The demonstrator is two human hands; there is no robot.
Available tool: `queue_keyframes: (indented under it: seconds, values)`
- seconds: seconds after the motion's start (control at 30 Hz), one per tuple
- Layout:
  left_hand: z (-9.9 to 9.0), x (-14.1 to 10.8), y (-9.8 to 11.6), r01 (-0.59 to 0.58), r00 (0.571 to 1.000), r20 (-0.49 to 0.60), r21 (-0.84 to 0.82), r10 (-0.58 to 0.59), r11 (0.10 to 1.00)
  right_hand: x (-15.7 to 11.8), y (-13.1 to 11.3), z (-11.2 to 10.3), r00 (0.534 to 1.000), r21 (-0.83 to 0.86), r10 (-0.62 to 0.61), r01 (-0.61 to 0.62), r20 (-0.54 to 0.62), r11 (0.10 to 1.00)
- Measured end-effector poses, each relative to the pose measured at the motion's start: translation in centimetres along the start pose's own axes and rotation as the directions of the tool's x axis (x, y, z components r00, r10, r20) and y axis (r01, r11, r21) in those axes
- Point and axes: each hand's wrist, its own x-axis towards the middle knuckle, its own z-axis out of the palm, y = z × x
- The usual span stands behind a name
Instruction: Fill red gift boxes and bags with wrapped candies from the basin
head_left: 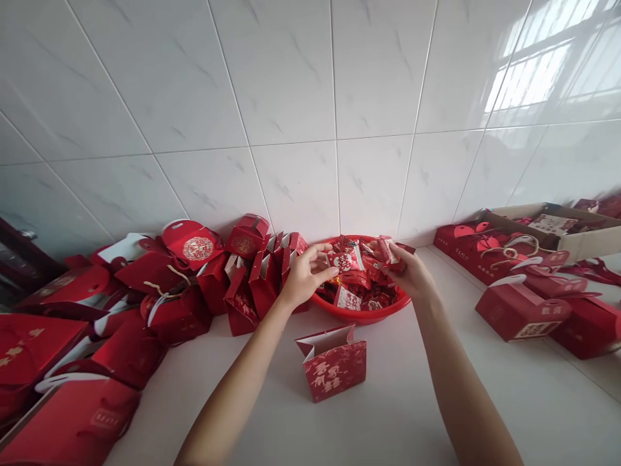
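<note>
Above a red plastic basin (pixel 361 316) full of wrapped candies (pixel 369 275), both of my hands are at work. My left hand (pixel 308 275) pinches a red-and-white wrapped candy (pixel 345 260) over the basin's left side. Over the right side, my right hand (pixel 412 272) is closed on another wrapped candy (pixel 387 249), its wrapper pale and red. Just in front of the basin, a small red paper gift bag (pixel 336 370) with pale lettering stands upright, its top open. What lies inside the bag cannot be seen.
Many red gift boxes and bags (pixel 179 317) crowd the left side of the white counter (pixel 388 401). At right are more red boxes (pixel 521 307) and an open carton (pixel 589 236) with red items in it. A tiled wall (pixel 291 84) rises behind.
</note>
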Motion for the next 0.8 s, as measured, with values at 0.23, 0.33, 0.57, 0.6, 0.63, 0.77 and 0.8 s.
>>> queue_keyframes:
  seconds: [0.23, 0.33, 0.57, 0.6, 0.63, 0.77, 0.8]
  values:
    - [0.0, -3.5, 2.9, -0.064, 0.994, -0.088, 0.034, 0.067, 0.997, -4.2, 0.0, 4.5, 0.952, -0.197, 0.057, 0.004, 0.301, 0.98]
    - [-0.5, -4.8, 3.6, -0.086, 0.993, -0.072, 0.058, 0.09, 0.995, -5.0, 0.2, 5.1, 0.945, -0.272, -0.008, 0.103, 0.328, 0.957]
    - [-3.4, -9.2, 6.7, -0.102, 0.926, 0.377, 0.323, -0.029, 0.941, -6.2, -1.3, 4.3, 0.927, -0.559, -0.144, 0.328, 0.347, 0.761]
    - [-3.7, -9.8, 6.9, -0.085, 0.903, 0.423, 0.343, -0.073, 0.935, -6.5, -1.8, 4.1, 0.918, -0.592, -0.145, 0.352, 0.368, 0.725]
    - [-3.9, -10.2, 6.9, -0.07, 0.888, 0.446, 0.364, -0.108, 0.929, -6.9, -2.3, 3.9, 0.912, -0.617, -0.146, 0.371, 0.384, 0.694]
    - [-3.5, -10.8, 6.2, -0.009, 0.905, 0.395, 0.385, -0.157, 0.923, -8.0, -4.1, 3.4, 0.885, -0.67, -0.156, 0.437, 0.438, 0.601]
    - [-3.2, -10.8, 5.9, 0.021, 0.918, 0.362, 0.365, -0.162, 0.931, -8.2, -4.3, 3.4, 0.869, -0.678, -0.135, 0.461, 0.476, 0.573]
